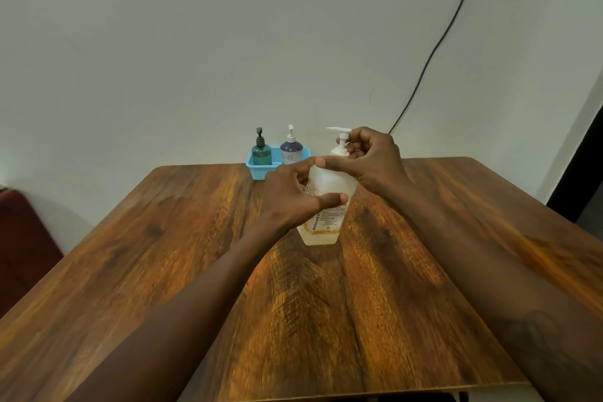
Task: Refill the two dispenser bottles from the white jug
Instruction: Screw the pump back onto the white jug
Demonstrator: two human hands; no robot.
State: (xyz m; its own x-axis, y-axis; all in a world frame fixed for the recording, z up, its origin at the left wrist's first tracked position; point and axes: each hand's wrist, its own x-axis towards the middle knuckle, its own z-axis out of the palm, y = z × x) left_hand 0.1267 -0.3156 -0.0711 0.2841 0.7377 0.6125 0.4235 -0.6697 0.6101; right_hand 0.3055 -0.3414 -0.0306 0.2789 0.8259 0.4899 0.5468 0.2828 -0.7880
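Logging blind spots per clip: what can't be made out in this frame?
Head view only.
1. The jug label: left hand covers part; fine print too small.
2. The pump collar: under right hand fingers, so tight or loosened is unclear.
3. The green bottle and purple bottle: bases behind basket wall; purple's fill level unseen.
4. The table: near left corner cut off by the frame.
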